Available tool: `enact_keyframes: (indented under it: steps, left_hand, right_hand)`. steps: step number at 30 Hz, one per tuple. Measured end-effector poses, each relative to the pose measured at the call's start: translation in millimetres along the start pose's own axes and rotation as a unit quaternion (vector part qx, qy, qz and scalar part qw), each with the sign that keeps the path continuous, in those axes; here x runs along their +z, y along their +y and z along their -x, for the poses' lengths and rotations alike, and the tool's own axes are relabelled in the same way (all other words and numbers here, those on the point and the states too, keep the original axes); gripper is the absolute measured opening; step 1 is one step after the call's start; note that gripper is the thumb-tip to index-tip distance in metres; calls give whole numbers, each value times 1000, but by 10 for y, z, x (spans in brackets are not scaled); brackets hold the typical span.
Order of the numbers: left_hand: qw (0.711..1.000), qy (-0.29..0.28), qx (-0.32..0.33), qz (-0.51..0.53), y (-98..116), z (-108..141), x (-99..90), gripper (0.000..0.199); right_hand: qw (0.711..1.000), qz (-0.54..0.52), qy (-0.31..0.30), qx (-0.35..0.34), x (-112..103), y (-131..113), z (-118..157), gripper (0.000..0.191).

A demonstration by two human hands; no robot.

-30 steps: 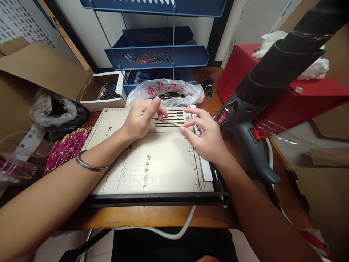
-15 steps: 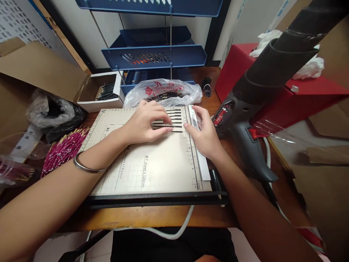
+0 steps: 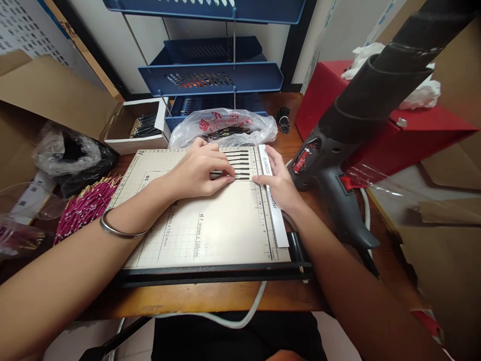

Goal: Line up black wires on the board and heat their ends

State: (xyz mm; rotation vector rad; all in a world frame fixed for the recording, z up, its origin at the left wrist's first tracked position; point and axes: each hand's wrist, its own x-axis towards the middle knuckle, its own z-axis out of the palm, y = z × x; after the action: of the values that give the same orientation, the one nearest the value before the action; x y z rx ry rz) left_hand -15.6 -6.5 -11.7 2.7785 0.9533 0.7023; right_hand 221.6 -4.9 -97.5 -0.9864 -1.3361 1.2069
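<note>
A cream paper cutter board (image 3: 225,220) with printed size lines lies on the bench. Several short black wires with thicker dark ends (image 3: 243,163) lie in a row across its upper right part. My left hand (image 3: 205,170) rests over their left ends, its thumb and forefinger pinched on the wire nearest me. The pinched part is largely hidden by the fingers. At the board's right edge is my right hand (image 3: 280,178), its thumb stretched across the white labelled strip (image 3: 278,220) towards the wire ends. Its other fingers are apart from the thumb, along the outer side of the strip.
A heat gun (image 3: 330,165) stands close on the right, before a red box (image 3: 413,120). Behind the board are a plastic bag (image 3: 225,123), a bundle of black wires (image 3: 283,120) and blue tray shelves (image 3: 210,77). Magenta wires (image 3: 88,205) lie left, near a white box (image 3: 137,145).
My left thumb and forefinger have closed together at the nearest wire, which has shifted slightly. My right thumb has straightened. The whole view has moved a little.
</note>
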Motion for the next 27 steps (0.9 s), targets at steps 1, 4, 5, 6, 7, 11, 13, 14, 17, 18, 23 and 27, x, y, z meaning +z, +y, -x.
enact_keyframes:
  steps: [1, 4, 5, 6, 7, 11, 13, 14, 17, 18, 23, 27]
  left_hand:
    - [1000, -4, -3, -1, 4, 2, -5, 18]
    - [1000, -18, -18, 4, 25, 2, -14, 20]
    - [999, -21, -22, 8, 33, 0, -14, 21]
    - [999, -23, -27, 12, 41, -2, -12, 21]
    - [999, -24, -32, 15, 48, -4, -8, 21]
    - [998, -25, -49, 18, 69, -11, 11, 22]
    - [998, -25, -52, 18, 76, -12, 21, 22]
    - [998, -24, -53, 17, 80, -13, 26, 21]
    - [999, -16, -45, 16, 89, -16, 45, 20]
    - [999, -12, -40, 15, 91, -17, 53, 20]
    - [1000, -3, -28, 13, 92, -25, 77, 20]
    - [999, -7, -30, 13, 97, -31, 71, 20]
  right_hand:
    - [1000, -11, 0, 14, 3, -36, 11, 101]
    - [998, -31, 7, 48, 24, -153, 41, 103]
    - [998, -35, 11, 53, 33, -183, 47, 102]
    - [998, -41, 14, 54, 43, -205, 50, 101]
    - [997, -48, 17, 53, 52, -219, 51, 100]
    - [996, -69, 22, 47, 71, -223, 42, 100]
    - [997, -66, 14, 45, 68, -212, 37, 101]
    - [997, -61, 9, 42, 64, -205, 34, 101]
    - [998, -50, -4, 33, 45, -185, 30, 101]
    - [998, -48, -7, 30, 38, -180, 30, 102]
    - [999, -41, -16, 27, 17, -181, 30, 101]
    - [999, -38, -17, 34, 22, -211, 33, 101]
